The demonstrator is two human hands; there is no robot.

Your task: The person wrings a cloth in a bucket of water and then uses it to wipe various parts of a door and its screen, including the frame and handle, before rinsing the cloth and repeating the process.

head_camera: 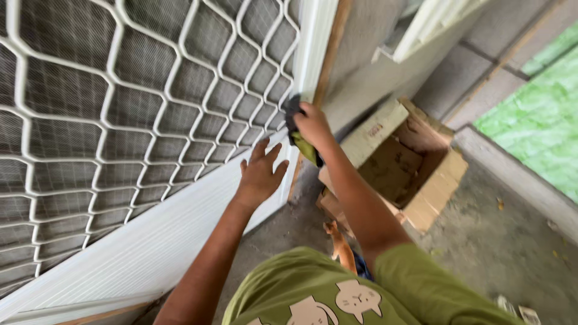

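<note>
My right hand (311,123) grips a dark and yellow-green cloth (299,139) and presses it against the white frame edge of a door (313,54). The door has a white diamond-pattern grille (120,108) over grey mesh and a white ribbed lower panel (138,241). Flat against that lower panel rests my left hand (260,174), fingers spread, just below and left of the cloth.
An open cardboard box (415,162) stands on the grey concrete floor right of the door, against the wall. A small orange object (340,244) lies near my body. A raised concrete kerb (518,174) and green patterned floor (536,114) run at the right.
</note>
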